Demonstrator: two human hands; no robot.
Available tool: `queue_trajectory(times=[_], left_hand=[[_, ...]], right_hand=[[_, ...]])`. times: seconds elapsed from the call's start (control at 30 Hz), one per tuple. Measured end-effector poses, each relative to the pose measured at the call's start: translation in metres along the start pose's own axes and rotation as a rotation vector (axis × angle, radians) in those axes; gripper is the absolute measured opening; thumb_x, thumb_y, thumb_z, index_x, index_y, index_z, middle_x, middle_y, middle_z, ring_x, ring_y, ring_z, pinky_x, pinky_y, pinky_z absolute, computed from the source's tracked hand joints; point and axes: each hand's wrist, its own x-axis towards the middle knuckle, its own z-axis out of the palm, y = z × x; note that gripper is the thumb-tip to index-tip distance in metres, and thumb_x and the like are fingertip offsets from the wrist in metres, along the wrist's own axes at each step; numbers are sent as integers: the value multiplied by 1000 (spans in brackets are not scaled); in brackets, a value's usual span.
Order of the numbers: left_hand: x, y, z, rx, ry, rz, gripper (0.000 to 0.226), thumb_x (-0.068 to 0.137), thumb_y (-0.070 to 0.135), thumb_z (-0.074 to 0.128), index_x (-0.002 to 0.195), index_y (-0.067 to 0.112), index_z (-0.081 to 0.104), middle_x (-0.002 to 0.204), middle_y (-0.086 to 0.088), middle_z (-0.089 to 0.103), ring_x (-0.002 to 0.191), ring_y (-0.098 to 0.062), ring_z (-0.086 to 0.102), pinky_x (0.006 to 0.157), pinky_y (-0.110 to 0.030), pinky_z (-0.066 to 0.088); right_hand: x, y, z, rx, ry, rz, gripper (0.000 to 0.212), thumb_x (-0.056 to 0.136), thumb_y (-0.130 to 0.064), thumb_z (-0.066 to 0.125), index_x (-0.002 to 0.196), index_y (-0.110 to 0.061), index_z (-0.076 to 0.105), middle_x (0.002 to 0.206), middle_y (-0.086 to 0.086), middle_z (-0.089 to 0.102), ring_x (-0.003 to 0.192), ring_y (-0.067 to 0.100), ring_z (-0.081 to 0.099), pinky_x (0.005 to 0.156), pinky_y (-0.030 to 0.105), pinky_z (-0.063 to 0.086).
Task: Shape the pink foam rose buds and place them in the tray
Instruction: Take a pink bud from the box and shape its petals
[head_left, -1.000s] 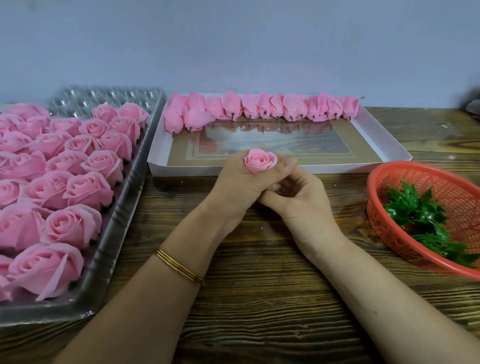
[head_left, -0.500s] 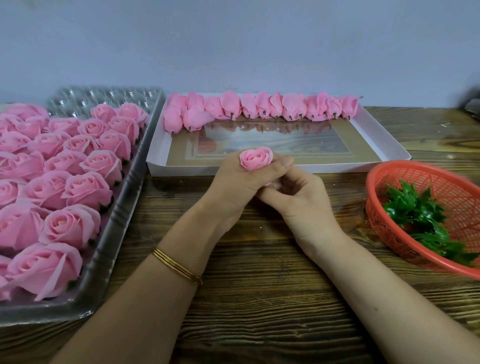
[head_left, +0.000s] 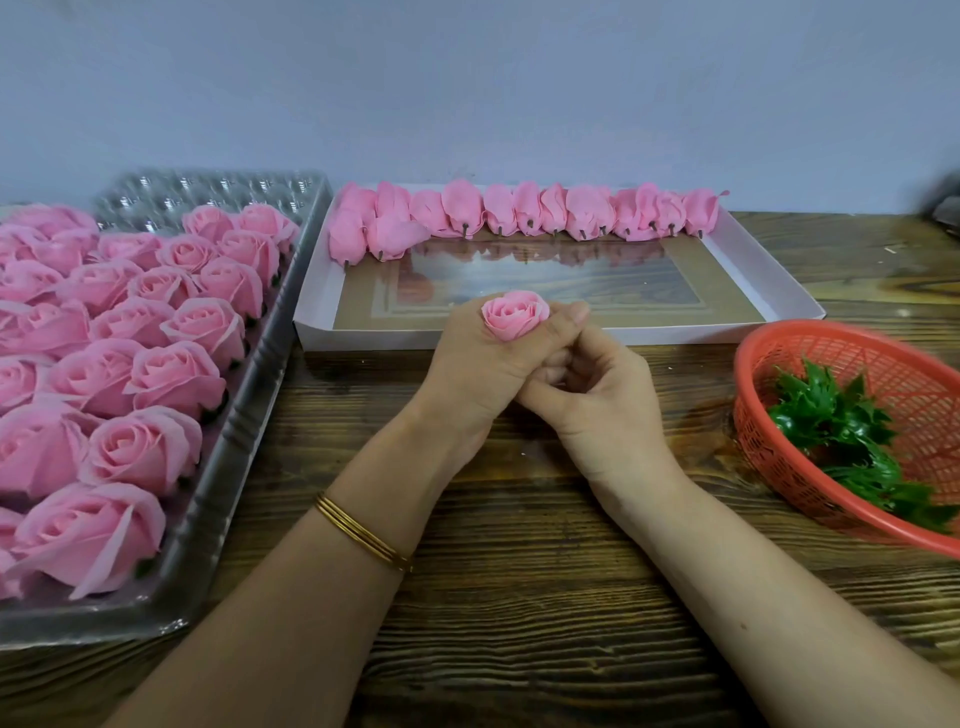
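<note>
My left hand (head_left: 478, 371) grips a pink foam rose bud (head_left: 514, 314) upright, petals facing up, thumb curled across its right side. My right hand (head_left: 597, 400) sits just below and right of it, fingers curled in under the bud's base; what they hold there is hidden. Both hands hover over the wooden table in front of the white tray (head_left: 769, 291). A row of shaped pink buds (head_left: 524, 213) lies along the tray's far wall, stems pointing toward me.
A clear plastic tray (head_left: 223, 467) at the left holds several open pink roses (head_left: 156, 374). A red mesh basket (head_left: 852, 358) with green plastic leaves (head_left: 831, 431) stands at the right. A grey wall rises behind the table.
The bud in my left hand has turned slightly and shifted a little left; my thumb now wraps closer around it. My right hand stays tucked beneath.
</note>
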Motion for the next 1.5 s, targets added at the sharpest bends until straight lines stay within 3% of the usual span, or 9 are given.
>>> queue_trajectory(times=[0.1, 0.3, 0.53, 0.7, 0.83, 1.0, 1.17, 1.33, 1.5], left_hand=[[1, 0, -4, -29, -63, -5, 19, 69, 14, 80, 83, 8, 70, 73, -3, 68, 69, -15, 65, 69, -26, 56], [3, 4, -13, -71, -158, -67, 22, 73, 7, 75, 93, 0, 68, 89, -6, 71, 83, -17, 67, 82, -31, 57], [0, 7, -12, -27, -129, -116, 11, 73, 11, 73, 82, 4, 72, 94, -12, 71, 85, -27, 62, 87, -51, 43], [-1, 10, -13, -4, -151, -152, 18, 79, 24, 71, 89, 10, 77, 87, -24, 59, 79, -33, 49, 57, -30, 40], [1, 7, -11, -62, -100, -157, 14, 77, 21, 73, 86, 12, 78, 95, -25, 62, 84, -32, 60, 82, -45, 48], [3, 3, -10, -73, -85, -142, 15, 73, 20, 77, 84, 10, 78, 100, -25, 62, 80, -23, 65, 81, -34, 58], [5, 3, -17, -39, -141, -155, 30, 74, 19, 77, 96, 0, 73, 88, -17, 68, 81, -25, 65, 81, -37, 53], [2, 9, -22, 4, -268, -148, 23, 81, 18, 70, 99, 6, 75, 77, -14, 64, 63, -21, 52, 51, -21, 43], [1, 10, -20, -19, -264, -163, 31, 83, 19, 66, 105, -2, 70, 70, -9, 62, 55, -18, 43, 44, -18, 42]], right_hand=[[0, -1, -2, -13, 5, -8, 35, 76, 14, 70, 98, -12, 67, 74, 10, 58, 71, 16, 52, 70, 21, 48], [0, -1, -3, 76, -21, 29, 31, 77, 13, 70, 104, -2, 69, 90, 12, 73, 86, 15, 68, 85, 26, 56], [1, -1, -3, 175, -85, 85, 21, 80, 12, 66, 92, -5, 70, 63, -5, 66, 59, 1, 58, 62, 14, 47], [1, -1, -4, 216, -119, 140, 8, 79, 9, 66, 82, 2, 67, 61, 6, 58, 62, 12, 53, 63, 19, 46], [2, 2, -4, 169, -70, 114, 19, 76, 11, 71, 92, 2, 66, 67, 1, 64, 63, 7, 58, 67, 17, 50], [2, 1, -4, 84, -50, 82, 20, 74, 14, 72, 85, -3, 66, 67, 0, 65, 63, 6, 58, 69, 17, 51], [1, 0, -5, 91, -35, 92, 21, 77, 11, 69, 93, 21, 60, 74, 18, 57, 69, 22, 51, 68, 23, 45], [1, -6, -6, 99, -106, 156, 3, 82, 9, 63, 81, 11, 65, 63, 15, 59, 62, 19, 53, 64, 23, 45], [4, -5, -7, 180, -158, 221, 15, 84, 6, 62, 75, -3, 68, 58, 5, 61, 57, 10, 56, 64, 23, 45]])
